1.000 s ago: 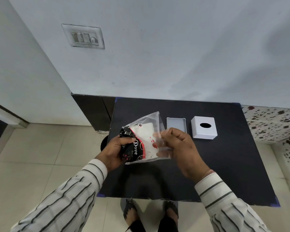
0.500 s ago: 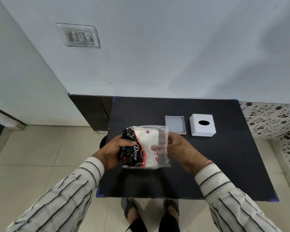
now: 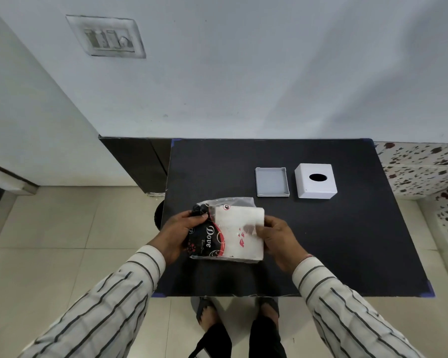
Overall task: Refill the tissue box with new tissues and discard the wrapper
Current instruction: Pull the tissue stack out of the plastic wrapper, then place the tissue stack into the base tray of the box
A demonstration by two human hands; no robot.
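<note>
I hold a pack of white tissues (image 3: 239, 232) over the near left part of the black table (image 3: 347, 241). Its clear wrapper (image 3: 204, 239) has a black and red printed end. My left hand (image 3: 177, 232) grips that printed end. My right hand (image 3: 276, 237) grips the open right end, fingers on the tissue stack. The white tissue box cover (image 3: 316, 180), with an oval hole on top, stands at the back right of the table. Its grey base tray (image 3: 271, 181) lies just left of it, with nothing in it.
The table stands against a white wall with a switch plate (image 3: 106, 37). A dark cabinet (image 3: 137, 161) sits to the table's left, a speckled counter (image 3: 422, 166) to its right. Tiled floor and my feet (image 3: 238, 329) show below the table's near edge.
The pack has come down from a tilted, raised hold to lie flatter and lower. The loose clear end of the wrapper has slid back, and the tissue stack now shows at the right end.
</note>
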